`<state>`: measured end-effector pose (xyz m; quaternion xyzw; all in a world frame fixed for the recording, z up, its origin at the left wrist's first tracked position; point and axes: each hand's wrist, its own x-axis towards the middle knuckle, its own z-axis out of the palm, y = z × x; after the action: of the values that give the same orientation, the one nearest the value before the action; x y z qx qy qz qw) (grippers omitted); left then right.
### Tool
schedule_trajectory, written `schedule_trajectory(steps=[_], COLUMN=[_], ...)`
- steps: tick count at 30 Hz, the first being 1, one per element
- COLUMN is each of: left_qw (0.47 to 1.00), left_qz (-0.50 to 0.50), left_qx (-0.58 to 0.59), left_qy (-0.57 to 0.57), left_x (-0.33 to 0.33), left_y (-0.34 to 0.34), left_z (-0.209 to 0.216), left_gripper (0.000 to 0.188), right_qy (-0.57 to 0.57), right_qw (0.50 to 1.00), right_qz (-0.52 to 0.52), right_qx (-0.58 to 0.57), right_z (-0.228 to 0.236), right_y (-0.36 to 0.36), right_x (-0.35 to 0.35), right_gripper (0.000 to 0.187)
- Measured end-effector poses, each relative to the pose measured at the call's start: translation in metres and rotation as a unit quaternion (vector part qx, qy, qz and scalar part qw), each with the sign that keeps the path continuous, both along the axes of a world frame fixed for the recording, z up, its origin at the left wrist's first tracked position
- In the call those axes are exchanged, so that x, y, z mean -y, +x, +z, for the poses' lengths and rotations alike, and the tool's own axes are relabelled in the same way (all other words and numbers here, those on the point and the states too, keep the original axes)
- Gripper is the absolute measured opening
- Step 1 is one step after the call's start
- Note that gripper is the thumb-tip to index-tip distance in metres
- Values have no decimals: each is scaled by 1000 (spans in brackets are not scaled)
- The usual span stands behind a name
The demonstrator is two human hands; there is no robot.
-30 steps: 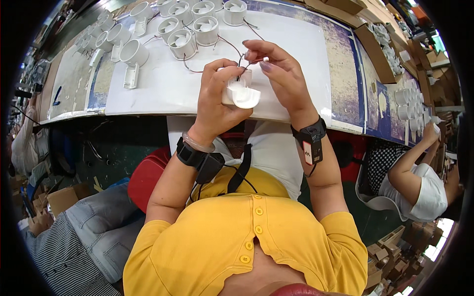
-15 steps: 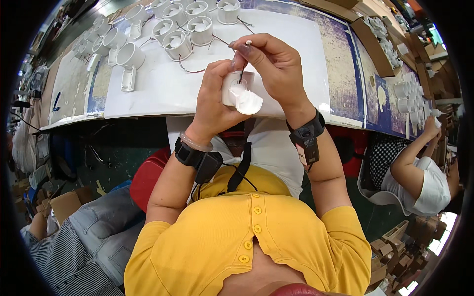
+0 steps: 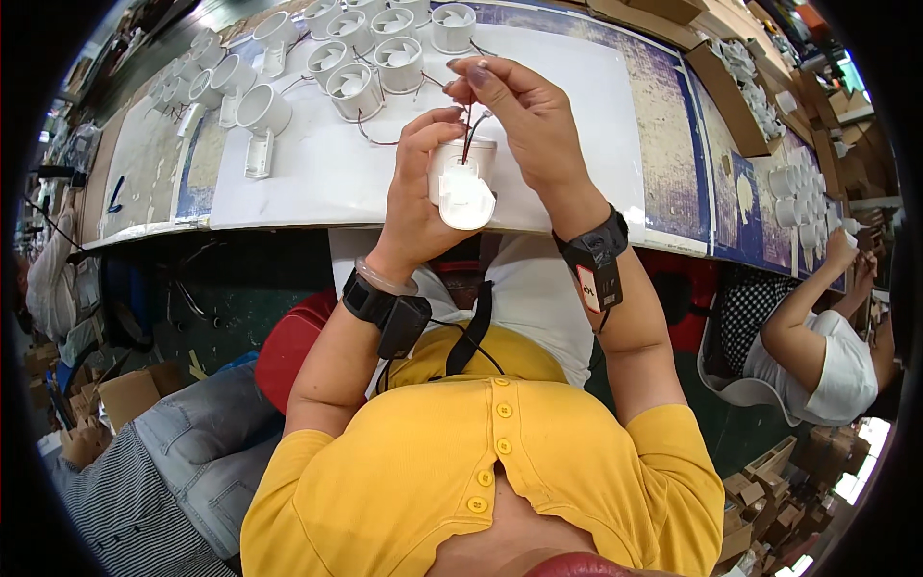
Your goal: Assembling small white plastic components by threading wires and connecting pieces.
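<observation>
My left hand point(image 3: 419, 197) is closed round a white plastic housing point(image 3: 465, 192), held just above the near edge of the table. Dark and reddish wires point(image 3: 468, 144) rise out of the housing's opening. Above it, my right hand point(image 3: 534, 120) pinches the wires between thumb and fingers; a small pale tip shows at the fingertips. Beyond my hands stand several round white cups with fan blades inside, one of them a fan cup point(image 3: 354, 91) with its wire trailing toward my left fingers. To the left is an empty-looking white cup with a handle-like stem point(image 3: 263, 111).
More white cups point(image 3: 231, 74) stand at the far left. At right, a cardboard box point(image 3: 735, 96) holds white parts, and white cups point(image 3: 794, 192) are stacked near a co-worker's hand point(image 3: 840, 250). A blue strip point(image 3: 115, 195) lies on the table's left. Another seated person is at lower left.
The housing has tilted more upright in my left hand. My right hand has shifted slightly left and up, and more of the wires shows between it and the housing.
</observation>
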<state>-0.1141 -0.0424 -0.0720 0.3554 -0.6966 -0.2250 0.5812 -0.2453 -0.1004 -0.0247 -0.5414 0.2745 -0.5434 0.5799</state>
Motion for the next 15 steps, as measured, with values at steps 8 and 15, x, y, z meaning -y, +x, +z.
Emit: schedule_trajectory(steps=[8,15], left_qw=[997,995], left_qz=[-14,-19], left_qx=[-35,-43], left_qy=[67,92], left_x=[2,7], left_y=[1,2], left_z=[-3,-7], left_gripper=[96,104], right_qy=[27,115], right_qw=[996,983], right_qz=[53,137], right_qx=[-67,-40], right_z=[-25,-28], right_y=[-12,-7], right_x=[-3,-6], right_gripper=[30,28])
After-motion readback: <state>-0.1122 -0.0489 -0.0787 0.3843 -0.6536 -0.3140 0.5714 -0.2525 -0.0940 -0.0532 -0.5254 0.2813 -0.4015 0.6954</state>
